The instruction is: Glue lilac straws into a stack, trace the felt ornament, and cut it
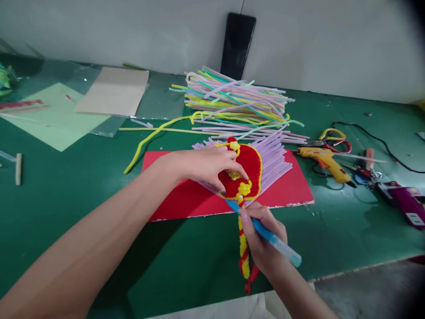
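Note:
A red fan (252, 166) with a yellow edge, yellow flowers and a twisted yellow-and-red handle (244, 243) lies over a fanned layer of lilac pipe cleaners (274, 157). Beneath them is a sheet of red card (179, 199). My left hand (214, 166) rests on the fan with its fingers spread, pressing it down. A blue pen (272, 239) is gripped in my right hand (265, 235), beside the handle. Its tip meets the fan's lower edge, near my left thumb.
Behind lies a pile of coloured pipe cleaners (232, 97), with a phone (238, 46) leaning on the wall. On the right are a yellow glue gun (325, 164), scissors (334, 139) and a purple object (407, 201). Paper sheets (113, 91) lie at the left.

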Action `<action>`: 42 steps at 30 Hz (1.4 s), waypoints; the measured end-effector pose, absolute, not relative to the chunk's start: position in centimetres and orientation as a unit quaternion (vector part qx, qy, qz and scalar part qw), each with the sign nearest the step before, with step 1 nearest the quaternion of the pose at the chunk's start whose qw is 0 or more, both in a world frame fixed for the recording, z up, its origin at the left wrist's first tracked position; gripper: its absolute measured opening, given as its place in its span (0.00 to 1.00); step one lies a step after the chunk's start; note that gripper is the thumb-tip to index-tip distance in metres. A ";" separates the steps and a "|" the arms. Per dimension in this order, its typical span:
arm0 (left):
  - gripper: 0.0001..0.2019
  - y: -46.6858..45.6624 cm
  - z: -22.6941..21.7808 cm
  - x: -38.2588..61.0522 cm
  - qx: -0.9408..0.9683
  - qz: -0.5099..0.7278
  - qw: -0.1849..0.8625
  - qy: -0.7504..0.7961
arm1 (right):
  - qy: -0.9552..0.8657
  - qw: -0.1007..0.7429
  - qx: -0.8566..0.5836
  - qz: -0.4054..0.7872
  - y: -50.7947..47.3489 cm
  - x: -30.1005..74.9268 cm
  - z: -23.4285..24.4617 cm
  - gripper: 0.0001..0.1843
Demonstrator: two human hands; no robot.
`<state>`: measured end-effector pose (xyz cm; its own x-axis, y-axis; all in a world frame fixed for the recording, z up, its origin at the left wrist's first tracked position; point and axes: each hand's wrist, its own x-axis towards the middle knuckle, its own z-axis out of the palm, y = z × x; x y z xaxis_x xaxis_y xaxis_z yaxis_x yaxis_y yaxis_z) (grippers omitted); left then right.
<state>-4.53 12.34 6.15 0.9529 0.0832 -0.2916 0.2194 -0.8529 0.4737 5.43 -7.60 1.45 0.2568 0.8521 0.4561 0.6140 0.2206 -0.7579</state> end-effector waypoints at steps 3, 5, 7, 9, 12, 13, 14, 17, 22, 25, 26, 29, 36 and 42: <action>0.26 12.4 6.1 -4.6 0.953 -0.130 0.263 0.076 | -0.574 0.512 -0.628 0.117 -7.7 5.4 1.5 0.11; 0.26 12.4 6.1 -4.6 0.952 -0.131 0.266 0.074 | -0.579 0.509 -0.624 0.127 -7.7 5.4 1.6 0.11; 0.26 12.5 6.0 -4.6 0.952 -0.129 0.267 0.073 | -0.593 0.503 -0.616 0.129 -7.7 5.4 1.6 0.10; 0.26 12.5 5.9 -4.6 0.952 -0.127 0.269 0.072 | -0.592 0.503 -0.618 0.117 -7.7 5.4 1.6 0.10; 0.26 12.5 6.0 -4.6 0.952 -0.132 0.266 0.075 | -0.559 0.523 -0.631 0.126 -7.8 5.5 1.4 0.11; 0.27 12.5 6.0 -4.6 0.952 -0.135 0.263 0.076 | -0.550 0.529 -0.632 0.138 -7.8 5.5 1.3 0.11; 0.27 12.4 6.1 -4.6 0.953 -0.136 0.259 0.076 | -0.546 0.533 -0.629 0.147 -7.9 5.5 1.3 0.11; 0.27 12.3 6.2 -4.6 0.957 -0.131 0.248 0.075 | -0.565 0.528 -0.616 0.150 -7.7 5.5 1.4 0.10; 0.26 11.9 6.3 -4.6 0.960 -0.121 0.240 0.075 | -0.532 0.538 -0.634 0.161 -7.7 5.5 1.2 0.11; 0.26 11.8 6.3 -4.6 0.961 -0.118 0.239 0.071 | -0.510 0.558 -0.623 0.201 -8.0 5.6 0.9 0.11; 0.25 11.8 6.3 -4.6 0.962 -0.117 0.238 0.070 | -0.512 0.560 -0.616 0.209 -8.0 5.6 0.8 0.11; 0.25 11.9 6.1 -4.6 0.964 -0.112 0.231 0.065 | -0.518 0.555 -0.611 0.225 -7.9 5.8 0.8 0.10; 0.25 11.9 6.2 -4.5 0.965 -0.113 0.229 0.068 | -0.534 0.549 -0.600 0.232 -7.5 5.7 0.9 0.09; 0.25 11.7 6.3 -4.4 0.964 -0.120 0.225 0.077 | -0.481 0.564 -0.630 0.232 -7.9 5.8 0.7 0.10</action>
<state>-4.45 11.71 6.27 0.9591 0.0952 -0.2666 0.2034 -0.8866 0.4153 5.79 -7.92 0.69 0.4294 0.8678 0.2501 0.3452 0.0983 -0.9334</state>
